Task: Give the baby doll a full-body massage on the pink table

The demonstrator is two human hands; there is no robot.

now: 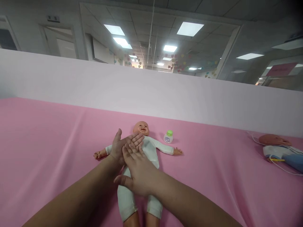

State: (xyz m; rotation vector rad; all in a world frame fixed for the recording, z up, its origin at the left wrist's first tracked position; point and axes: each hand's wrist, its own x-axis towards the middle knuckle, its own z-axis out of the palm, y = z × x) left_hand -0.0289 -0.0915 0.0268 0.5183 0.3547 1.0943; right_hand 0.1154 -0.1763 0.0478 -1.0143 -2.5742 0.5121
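Nearest the camera, 2 bare forearms reached out over a pink tabletop [47, 142]. The right hand [137, 171] lay flat, fingers together, on the belly of a baby doll [144, 164] in a white bodysuit, clamped on nothing. Just beyond it, the left hand [123, 146] rested open on the doll's chest, fingers extended toward its chin and overlapping the right fingertips. The doll lay face up, arms spread. A likely risk: firm pressing could slide the light doll across the smooth cloth, or an elbow could knock the small green-capped bottle [168, 136] beside its shoulder. Its label was too small to read. Farther right lay a 2nd doll [276, 146] with cables.
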